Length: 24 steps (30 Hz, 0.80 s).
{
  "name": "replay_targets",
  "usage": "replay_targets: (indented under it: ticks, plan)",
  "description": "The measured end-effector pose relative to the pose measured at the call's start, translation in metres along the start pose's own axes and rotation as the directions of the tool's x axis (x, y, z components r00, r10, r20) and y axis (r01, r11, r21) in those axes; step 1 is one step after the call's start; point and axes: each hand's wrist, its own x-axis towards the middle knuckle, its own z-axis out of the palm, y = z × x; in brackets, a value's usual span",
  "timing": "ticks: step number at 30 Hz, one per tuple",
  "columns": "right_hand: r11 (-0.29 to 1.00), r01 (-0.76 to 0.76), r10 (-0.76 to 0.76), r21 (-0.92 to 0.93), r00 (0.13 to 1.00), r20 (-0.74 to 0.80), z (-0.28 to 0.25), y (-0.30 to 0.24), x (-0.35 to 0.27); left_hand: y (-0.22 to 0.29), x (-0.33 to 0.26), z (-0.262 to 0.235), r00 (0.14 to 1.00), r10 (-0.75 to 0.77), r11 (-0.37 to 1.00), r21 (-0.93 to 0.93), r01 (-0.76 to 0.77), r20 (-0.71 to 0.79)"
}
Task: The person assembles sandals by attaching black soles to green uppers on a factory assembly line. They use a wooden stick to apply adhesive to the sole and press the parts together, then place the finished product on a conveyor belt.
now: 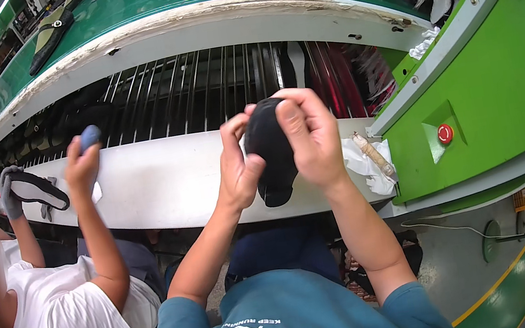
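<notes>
A black shoe [269,145] is held up between my two hands, above the white ledge [173,168]. My left hand [236,165] is closed on its left side, with the thumb pressed against the shoe. On the opposite side my right hand [311,138] grips the upper part, fingers over the edge and thumb on the near face. The shoe's underside is turned away from me, so its sole is hidden.
At left a co-worker in white holds a shoe with a pale sole [38,190] and a blue object [89,137]. Metal rollers [195,92] lie beyond the ledge. White cloth [367,164] and a tan stick-like thing [374,153] sit beside a green machine [498,117] with a red button [445,134].
</notes>
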Motion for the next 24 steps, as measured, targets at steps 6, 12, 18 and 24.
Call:
replay_targets:
  ticks: [6, 12, 18, 24]
  plan:
    - [0.966, 0.009, 0.074, 0.260, 0.948, -0.309, -0.051, 0.014, -0.005, -0.028, -0.077, -0.014, 0.948, -0.262, 0.959, 0.155, 0.236, 0.179]
    - [0.725, 0.100, 0.338, 0.681, 0.810, -0.479, -0.071, 0.012, -0.013, 0.023, -0.068, -0.004, 0.986, -0.090, 0.993, -0.094, 0.077, -0.138]
    - [0.608, 0.141, 0.284, 0.781, 0.880, -0.380, -0.071, 0.014, -0.019, 0.040, -0.059, -0.008, 0.971, 0.153, 0.979, 0.159, -0.124, -0.184]
    - [0.629, 0.110, 0.217, 0.769, 0.926, -0.309, -0.071, 0.007, -0.024, 0.041, -0.059, -0.010, 0.971, 0.134, 0.986, 0.120, -0.112, -0.197]
